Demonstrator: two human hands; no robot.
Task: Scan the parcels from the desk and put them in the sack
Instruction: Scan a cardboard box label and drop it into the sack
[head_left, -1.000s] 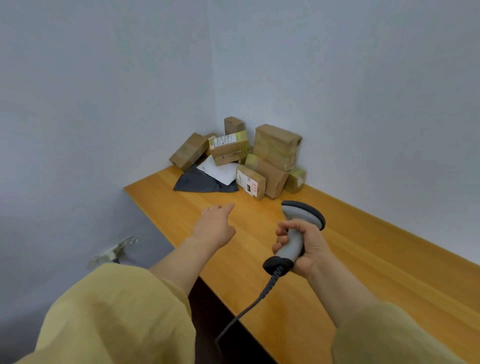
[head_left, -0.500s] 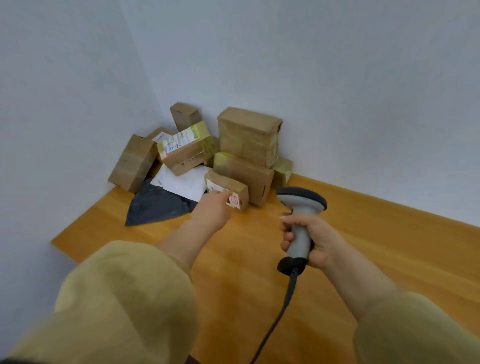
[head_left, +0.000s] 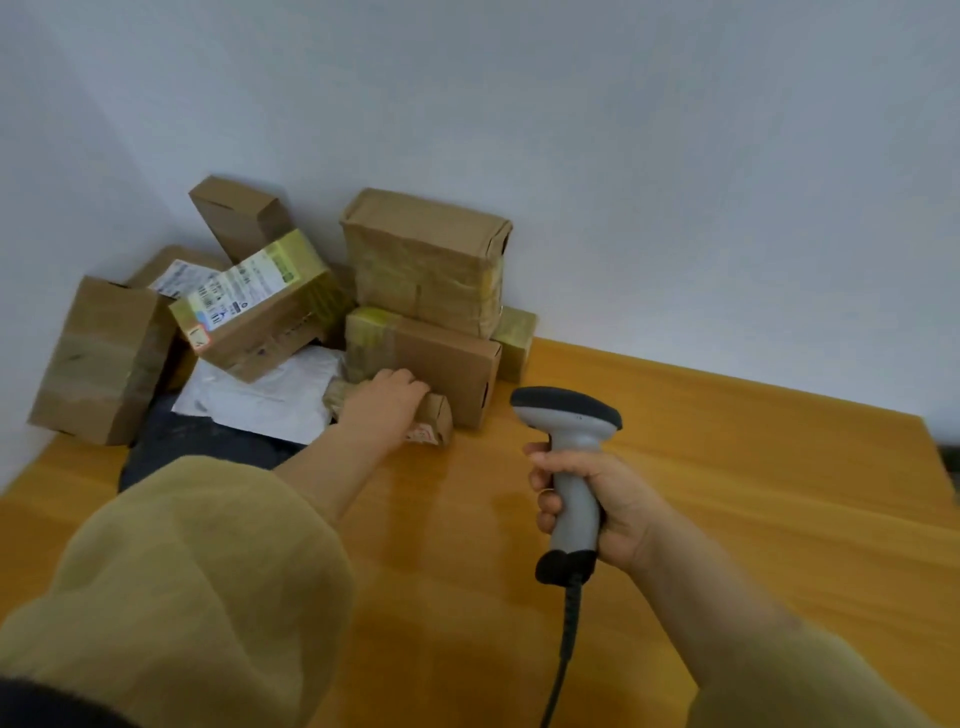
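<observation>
In the corner where two pale grey walls (head_left: 675, 182) meet, at the far left end of the orange wooden counter (head_left: 753, 493): a heap of brown cardboard parcels (head_left: 426, 260). At the heap's near edge, touching a flat brown carton (head_left: 452, 364) behind it, a small brown cardboard parcel with a red-printed label (head_left: 435, 422), gripped from above by the left hand (head_left: 387, 402), fingers curled over its far top edge. Just left of it, a white plastic mailer (head_left: 260, 395) lying over a dark grey mailer (head_left: 208, 447). Further right, held above bare wood and apart from the heap, a grey handheld barcode scanner with a black head (head_left: 569, 421), its handle clenched in the right hand (head_left: 608, 499), black cable (head_left: 563, 665) trailing toward the bottom edge. Open counter from the heap across to the right-hand end.
</observation>
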